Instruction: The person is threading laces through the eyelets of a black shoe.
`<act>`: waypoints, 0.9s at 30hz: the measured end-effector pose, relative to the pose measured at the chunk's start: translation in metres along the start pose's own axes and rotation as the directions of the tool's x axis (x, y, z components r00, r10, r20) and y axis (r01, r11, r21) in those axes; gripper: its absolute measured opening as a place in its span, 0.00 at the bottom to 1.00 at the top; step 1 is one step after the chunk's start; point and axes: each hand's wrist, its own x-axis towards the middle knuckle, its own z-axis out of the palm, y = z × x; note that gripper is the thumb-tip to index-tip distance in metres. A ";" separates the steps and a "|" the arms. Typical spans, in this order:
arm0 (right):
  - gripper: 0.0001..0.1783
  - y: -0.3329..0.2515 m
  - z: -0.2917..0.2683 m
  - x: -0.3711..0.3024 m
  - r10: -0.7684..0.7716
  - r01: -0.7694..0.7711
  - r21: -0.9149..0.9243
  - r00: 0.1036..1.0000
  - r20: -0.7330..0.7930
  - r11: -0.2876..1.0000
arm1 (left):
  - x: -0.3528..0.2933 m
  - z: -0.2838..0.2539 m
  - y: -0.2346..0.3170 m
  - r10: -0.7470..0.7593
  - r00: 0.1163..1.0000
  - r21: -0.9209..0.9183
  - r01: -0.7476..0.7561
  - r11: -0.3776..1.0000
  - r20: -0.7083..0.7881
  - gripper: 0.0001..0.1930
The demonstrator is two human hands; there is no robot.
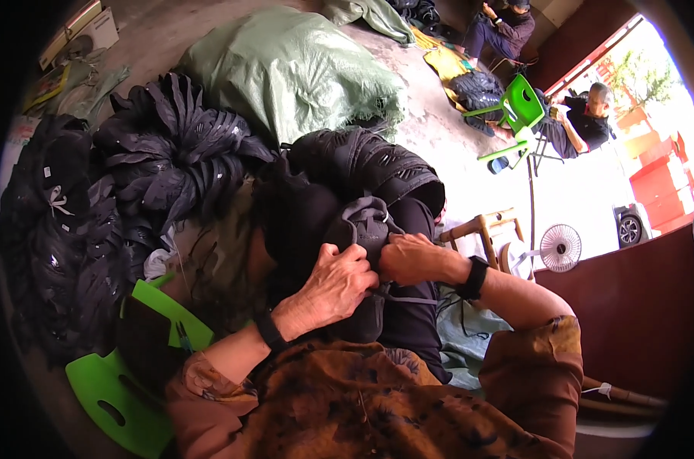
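A dark grey shoe upper (371, 233) lies over my lap, its tongue and collar toward the far side. My left hand (335, 284) is closed on its near left edge, with the fingers bent and pressed together. Just right of it, my right hand (410, 260) pinches the upper's right edge near the tongue. A thin grey lace (408, 300) trails from beneath the hands across my right thigh. What lies between the fingertips is hidden. Beyond the upper, a nested stack of black shoe uppers (362, 164) rests across my knees.
Heaps of black shoe uppers (171, 145) lie at left, beside a large pale green sack (286, 69). A green chair (110, 398) stands near left. At right are a wooden stool (481, 229) and a fan (560, 248). Two people sit farther off, near another green chair (521, 103).
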 end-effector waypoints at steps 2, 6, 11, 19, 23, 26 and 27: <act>0.11 -0.001 -0.001 -0.004 -0.031 0.031 0.067 1.000 -0.003 0.997 | -0.002 0.003 0.001 0.013 1.000 0.044 -0.012 0.999 -0.010 0.09; 0.10 -0.004 -0.006 -0.010 0.089 -0.074 0.341 0.996 -0.029 0.937 | -0.001 0.004 0.002 -0.020 0.998 0.009 0.020 1.000 -0.051 0.08; 0.10 0.018 -0.040 -0.036 0.446 0.081 0.990 0.886 -0.126 0.119 | 0.006 0.018 0.009 -0.069 0.993 -0.026 0.066 0.997 -0.099 0.11; 0.12 0.204 -0.113 -0.449 0.770 -0.647 0.610 -0.056 -0.636 0.458 | 0.016 0.021 0.015 -0.093 0.993 0.062 0.098 0.993 -0.078 0.12; 0.20 0.222 0.064 -0.503 0.851 0.146 0.852 -0.258 -0.457 0.502 | 0.019 0.020 0.011 -0.051 0.995 -0.027 0.049 0.998 -0.089 0.12; 0.10 0.178 0.115 -0.340 0.966 0.554 0.815 0.068 -0.249 0.171 | 0.012 0.015 0.012 -0.103 0.994 -0.025 0.102 0.995 -0.045 0.12; 0.10 0.157 0.124 -0.293 0.898 0.541 0.825 0.268 -0.350 0.160 | 0.013 0.016 0.011 -0.105 0.994 -0.018 0.104 0.994 -0.042 0.12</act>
